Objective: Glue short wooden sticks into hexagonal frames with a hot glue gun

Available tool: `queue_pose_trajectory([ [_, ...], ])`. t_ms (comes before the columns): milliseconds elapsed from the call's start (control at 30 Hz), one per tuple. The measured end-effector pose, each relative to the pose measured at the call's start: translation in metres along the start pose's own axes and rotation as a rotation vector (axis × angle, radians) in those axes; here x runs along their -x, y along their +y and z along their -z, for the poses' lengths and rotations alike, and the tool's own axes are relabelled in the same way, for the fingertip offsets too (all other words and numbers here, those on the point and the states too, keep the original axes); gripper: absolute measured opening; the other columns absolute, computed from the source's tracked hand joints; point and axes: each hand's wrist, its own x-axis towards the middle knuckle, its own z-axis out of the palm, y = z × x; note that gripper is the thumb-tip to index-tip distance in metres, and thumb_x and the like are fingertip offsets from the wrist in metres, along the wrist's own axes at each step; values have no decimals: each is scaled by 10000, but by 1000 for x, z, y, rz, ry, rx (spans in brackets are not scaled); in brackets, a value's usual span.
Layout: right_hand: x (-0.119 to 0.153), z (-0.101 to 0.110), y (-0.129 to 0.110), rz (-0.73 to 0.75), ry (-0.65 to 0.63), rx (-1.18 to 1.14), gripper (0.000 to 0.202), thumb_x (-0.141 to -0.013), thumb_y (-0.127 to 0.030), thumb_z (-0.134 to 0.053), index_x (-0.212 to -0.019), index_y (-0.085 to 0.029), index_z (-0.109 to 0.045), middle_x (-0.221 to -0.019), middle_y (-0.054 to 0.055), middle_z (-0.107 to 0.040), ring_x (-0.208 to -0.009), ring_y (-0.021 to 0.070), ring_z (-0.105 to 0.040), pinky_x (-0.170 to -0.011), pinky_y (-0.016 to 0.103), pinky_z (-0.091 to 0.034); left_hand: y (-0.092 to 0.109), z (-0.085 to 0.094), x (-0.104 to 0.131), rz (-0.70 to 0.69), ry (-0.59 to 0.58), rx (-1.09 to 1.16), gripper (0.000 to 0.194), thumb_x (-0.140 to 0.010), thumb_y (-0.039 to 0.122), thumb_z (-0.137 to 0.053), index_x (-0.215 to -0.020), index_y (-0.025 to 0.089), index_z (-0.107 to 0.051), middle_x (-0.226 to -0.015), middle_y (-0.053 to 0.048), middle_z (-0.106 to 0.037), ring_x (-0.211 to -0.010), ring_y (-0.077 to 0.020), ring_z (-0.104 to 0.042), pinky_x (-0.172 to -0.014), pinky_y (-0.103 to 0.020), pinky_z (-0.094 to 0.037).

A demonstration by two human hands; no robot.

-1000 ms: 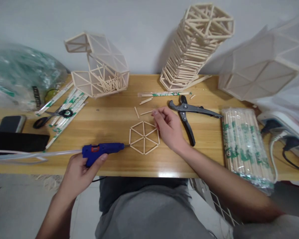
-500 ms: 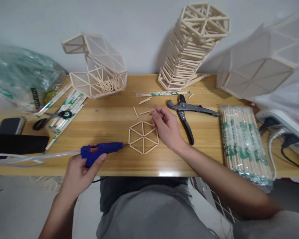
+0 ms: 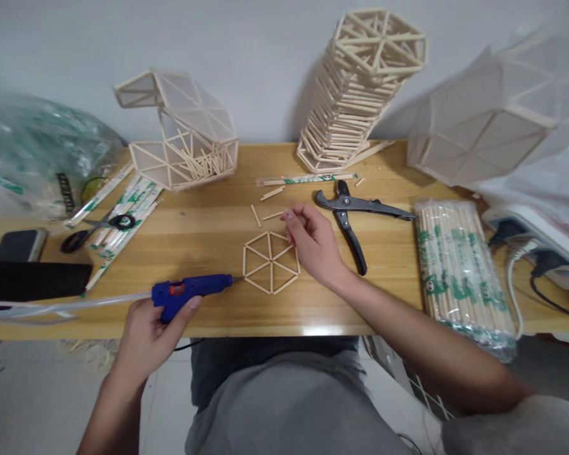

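Note:
My left hand is wrapped round the handle of a blue glue gun. The gun's tip points right and is at the lower left corner of a flat hexagon of wooden sticks with spokes meeting in its middle. My right hand is over the hexagon's upper right side, its thumb and forefinger pinched near the end of a short loose stick; whether they grip it is too small to tell. Another short stick lies just left of that one.
Behind stand a tall stick tower, a papered frame holding sticks and a larger papered frame. Cutters and packed sticks lie right; scissors, a phone and a plastic bag are left.
The whole view has shifted slightly. Both hands keep nearly the same pose, and the glue gun's tip remains at the hexagon's lower left corner.

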Motion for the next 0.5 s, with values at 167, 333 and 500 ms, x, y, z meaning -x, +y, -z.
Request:
queue_pose_trajectory([
  [167, 0, 0, 1, -5, 0, 21, 415, -999, -641, -637, -891, -243, -588, -639, -63, -497, -580, 130, -437, -560, 295, -318, -1, -1, -1, 34, 2, -21, 469, -878, 631, -667, -589, 269, -594, -471, 31, -518, -502, -193, -578, -629, -329, -567],
  [333, -1, 0, 0, -7, 2, 24, 406, -999, -635, -638, -895, -244, -600, -643, -61, -503, -579, 132, -446, -561, 298, -321, -1, -1, -2, 22, 16, 4, 427, -877, 608, -679, -625, 265, -656, -539, 30, -631, -506, -177, -597, -620, -318, -564],
  [500, -1, 0, 0, -1, 4, 23, 387, -1002, -599, -652, -867, -242, -587, -645, -62, -488, -583, 129, -444, -568, 297, -319, -1, 0, 1, 73, -12, 60, 387, -896, 577, -685, -688, 253, -727, -566, 15, -658, -507, -168, -606, -533, -295, -502],
])
